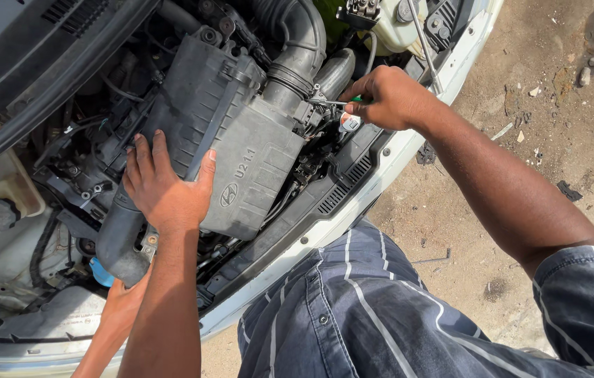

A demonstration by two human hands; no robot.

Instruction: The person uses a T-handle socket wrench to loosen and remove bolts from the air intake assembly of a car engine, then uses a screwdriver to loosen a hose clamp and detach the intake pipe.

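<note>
Engine bay (45, 231) open below you. Your left hand (167, 192) lies flat on the grey air filter housing (241, 133), fingers spread wide, likely steadying it. The housing's long axis runs lower left to upper right, toward the ribbed intake hose (295, 59). Your right hand (384, 98) has its fingers closed on a screwdriver (326, 103), shaft pointing left into the hose clamp (313, 105). Another person's hand (122, 304) reaches in at lower left.

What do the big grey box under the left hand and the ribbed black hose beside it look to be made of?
The big grey ribbed box under the left hand looks like moulded plastic: matte, dusty, with raised ribs and embossed marks. The ribbed black hose seems to be rubber or flexible plastic, judging by its dull corrugated folds. The right hand holds a thin tool with a bright shaft, probably metal.
</note>
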